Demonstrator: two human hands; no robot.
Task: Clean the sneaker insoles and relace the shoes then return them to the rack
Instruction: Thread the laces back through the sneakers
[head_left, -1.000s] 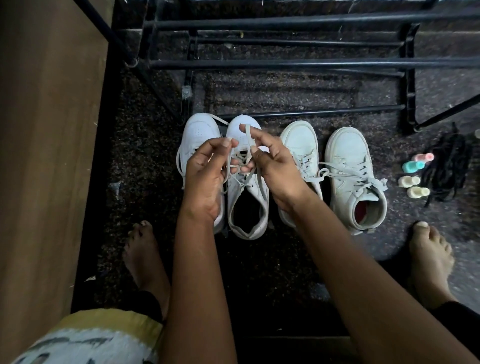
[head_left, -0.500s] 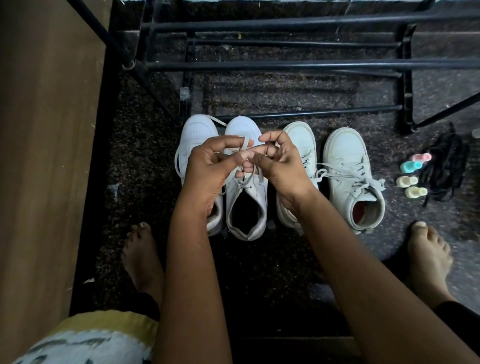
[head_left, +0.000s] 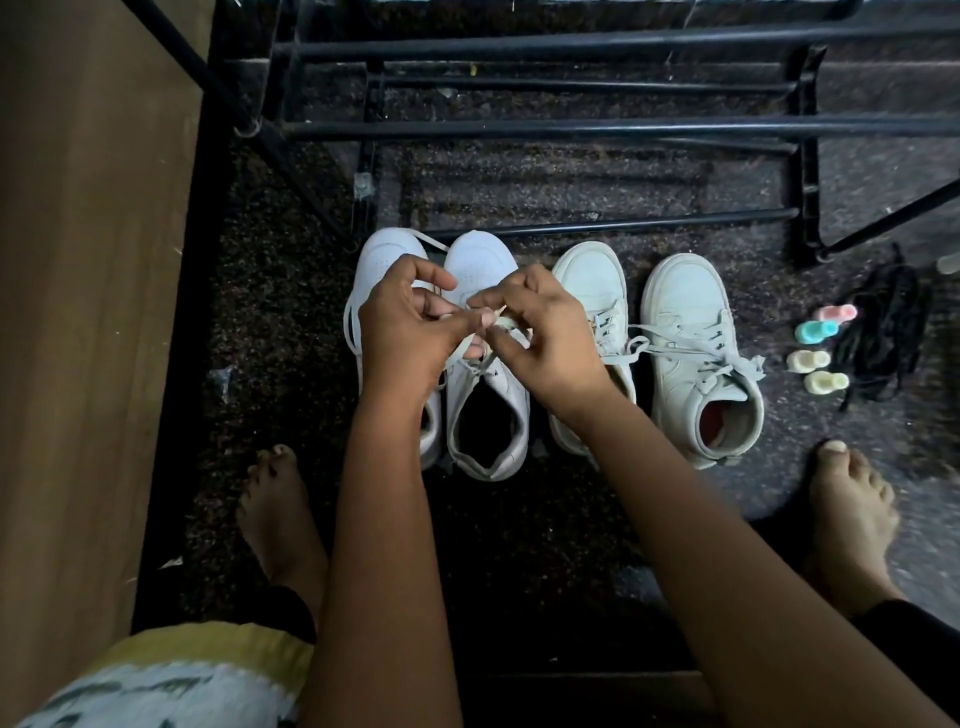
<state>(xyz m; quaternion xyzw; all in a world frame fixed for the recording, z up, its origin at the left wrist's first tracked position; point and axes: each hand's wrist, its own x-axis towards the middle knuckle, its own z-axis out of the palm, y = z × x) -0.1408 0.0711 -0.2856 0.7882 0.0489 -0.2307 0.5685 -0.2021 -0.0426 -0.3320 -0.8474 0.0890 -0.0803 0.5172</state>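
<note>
Head view | smooth white high-top sneaker (head_left: 488, 426), second from left of four in a row on dark speckled floor (head_left: 285, 312), just before the black tubular metal rack (head_left: 571, 126) | your left hand (head_left: 402, 338) curls, pinching its flat white lace (head_left: 467, 347) | your right hand (head_left: 550, 343) pinches the same lace, fingertips meeting.

Both hands (head_left: 480, 332) pinch a lace (head_left: 470, 345) above a white sneaker (head_left: 488, 410).

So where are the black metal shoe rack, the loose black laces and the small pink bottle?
black metal shoe rack (head_left: 571, 126): head view, front crossbar.
loose black laces (head_left: 883, 332): head view, pile's middle.
small pink bottle (head_left: 834, 313): head view, its body.
</note>
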